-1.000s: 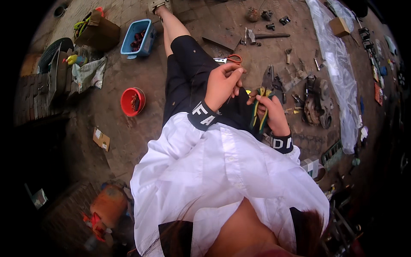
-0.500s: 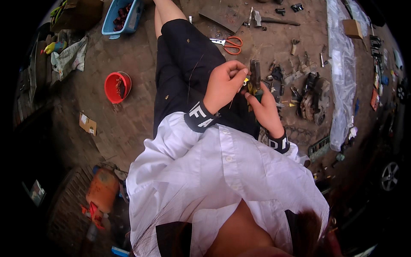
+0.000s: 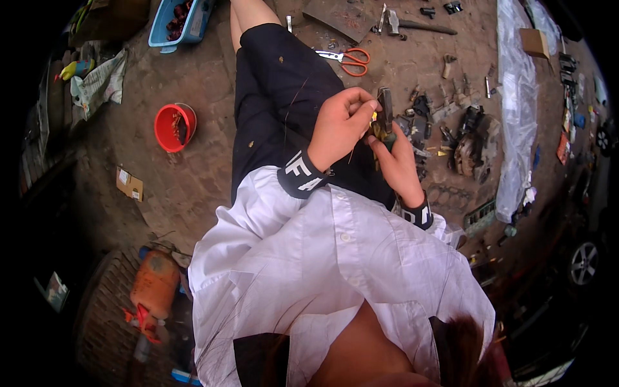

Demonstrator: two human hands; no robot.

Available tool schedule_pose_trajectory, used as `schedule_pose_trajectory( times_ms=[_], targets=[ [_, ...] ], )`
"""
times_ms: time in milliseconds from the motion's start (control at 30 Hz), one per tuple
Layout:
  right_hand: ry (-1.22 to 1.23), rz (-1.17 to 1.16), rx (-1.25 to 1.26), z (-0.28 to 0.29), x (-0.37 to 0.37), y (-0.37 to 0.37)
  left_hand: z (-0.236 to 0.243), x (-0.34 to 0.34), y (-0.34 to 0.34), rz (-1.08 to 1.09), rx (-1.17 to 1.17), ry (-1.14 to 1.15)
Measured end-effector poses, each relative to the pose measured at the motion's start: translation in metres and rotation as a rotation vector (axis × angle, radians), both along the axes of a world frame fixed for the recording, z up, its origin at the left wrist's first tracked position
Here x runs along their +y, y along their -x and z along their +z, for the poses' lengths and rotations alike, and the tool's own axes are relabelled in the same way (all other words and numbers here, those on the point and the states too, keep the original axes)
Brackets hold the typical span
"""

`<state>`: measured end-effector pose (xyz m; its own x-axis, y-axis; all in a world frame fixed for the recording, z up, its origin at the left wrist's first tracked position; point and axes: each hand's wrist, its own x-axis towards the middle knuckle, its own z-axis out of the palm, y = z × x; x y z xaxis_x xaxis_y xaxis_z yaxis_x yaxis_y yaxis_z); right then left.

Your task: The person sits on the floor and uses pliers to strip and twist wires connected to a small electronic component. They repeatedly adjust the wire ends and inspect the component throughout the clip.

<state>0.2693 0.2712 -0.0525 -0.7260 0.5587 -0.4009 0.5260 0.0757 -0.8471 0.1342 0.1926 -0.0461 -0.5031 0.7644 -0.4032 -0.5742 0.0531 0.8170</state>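
My right hand [image 3: 400, 161] is closed round the handles of a pair of pliers [image 3: 385, 106]. The dark metal jaws point away from me, and green and yellow show at the grip. Close against the pliers' left side, my left hand [image 3: 340, 124] pinches a small yellow-and-white piece [image 3: 374, 117] between thumb and forefinger. Its exact kind is too small to make out, and fingers cover part of it. Both hands are held above my lap, over dark shorts [image 3: 284, 84].
Orange-handled scissors [image 3: 354, 62] lie past my hands, with a hammer [image 3: 412, 27] and metal plate [image 3: 338, 18] farther off. Metal parts [image 3: 477, 142] litter the right side. A red bucket [image 3: 175, 128], blue basin [image 3: 184, 26] and orange gas cylinder [image 3: 155, 284] stand left.
The whole view has shifted slightly. My left fingers and the small yellow-and-white piece sit a touch nearer the pliers' jaws; both grips stay the same.
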Motion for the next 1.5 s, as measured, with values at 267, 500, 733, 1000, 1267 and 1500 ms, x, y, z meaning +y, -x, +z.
schedule_pose_trajectory(
  times_ms=[267, 500, 733, 1000, 1267, 1500],
  targets=[
    [0.217, -0.023, 0.13, -0.025, -0.003, -0.003, -0.001, -0.007, 0.0, -0.033, 0.095, 0.007],
    [0.491, -0.128, 0.106, -0.015, -0.003, 0.0, -0.012, -0.003, 0.001, -0.084, 0.296, 0.018],
    [1.105, -0.673, 0.376, -0.034, 0.038, 0.002, -0.022, -0.01, -0.032, -0.18, 0.254, -0.118],
    [0.303, -0.465, 0.05, -0.019, 0.07, -0.04, 0.009, -0.015, 0.01, -0.045, -0.167, -0.004],
    [0.327, -0.094, 0.109, -0.009, 0.012, -0.015, 0.009, -0.004, 0.004, -0.093, -0.105, 0.024],
    [0.207, 0.019, -0.006, -0.005, 0.009, -0.008, 0.006, -0.005, 0.007, -0.095, -0.031, 0.022]
  ],
)
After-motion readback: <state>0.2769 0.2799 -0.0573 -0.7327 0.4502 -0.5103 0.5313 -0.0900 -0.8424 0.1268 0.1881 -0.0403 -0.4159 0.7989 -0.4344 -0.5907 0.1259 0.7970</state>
